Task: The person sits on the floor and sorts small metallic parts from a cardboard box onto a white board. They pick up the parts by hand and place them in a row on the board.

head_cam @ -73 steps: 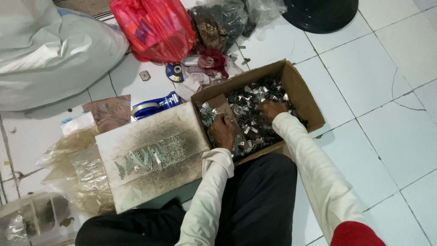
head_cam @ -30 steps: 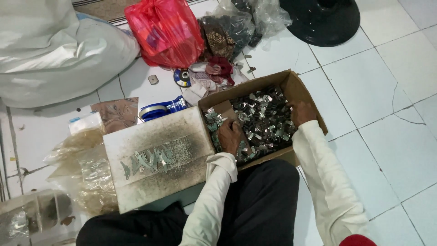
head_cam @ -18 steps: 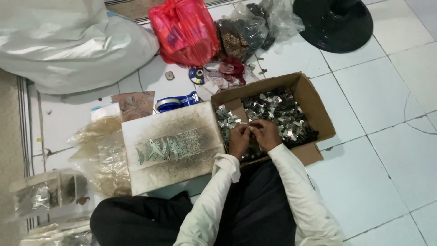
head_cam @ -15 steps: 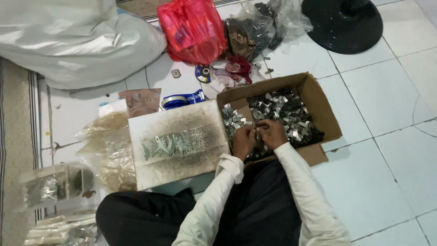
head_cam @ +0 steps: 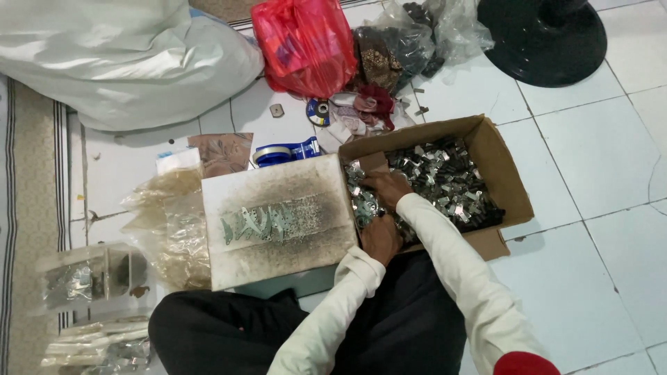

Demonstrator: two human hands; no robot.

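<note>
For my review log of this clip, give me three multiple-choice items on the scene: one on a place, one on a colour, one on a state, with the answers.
1. Where are both hands?
A. In the cardboard box of metal parts
B. On the red bag
C. On the floor tiles

2. What colour is the plastic bag at the top?
A. Blue
B. Red
C. Green

3. How does the white board lie?
A. Upright
B. Flat, with a row of metal pieces on it
C. Folded in the box

Answers: 1 A, the left hand and right hand are among the parts; 2 B, it is plainly red; 3 B, the pieces lie on its top.
</note>
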